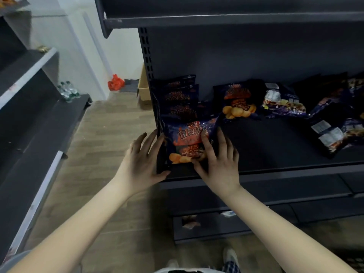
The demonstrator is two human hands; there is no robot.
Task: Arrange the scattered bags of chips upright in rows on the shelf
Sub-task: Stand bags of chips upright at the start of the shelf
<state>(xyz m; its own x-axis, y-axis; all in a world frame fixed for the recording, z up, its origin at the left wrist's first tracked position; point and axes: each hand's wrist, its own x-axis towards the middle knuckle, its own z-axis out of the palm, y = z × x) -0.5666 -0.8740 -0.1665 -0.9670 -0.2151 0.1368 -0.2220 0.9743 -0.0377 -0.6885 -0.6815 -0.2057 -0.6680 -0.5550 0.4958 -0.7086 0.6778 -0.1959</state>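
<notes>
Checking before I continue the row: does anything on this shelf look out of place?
Yes. The bags at the right lie flat in a loose heap, some label side up. The middle bag stands alone, apart from the upright left row.

You have open room on the bare shelf deck (279,152) at 3 o'clock from your right hand (218,164). At 11 o'clock the upright row of bags (181,99) blocks the way. Scattered bags (285,103) lie at 2 o'clock, and the upper shelf (216,20) closes overhead.
</notes>
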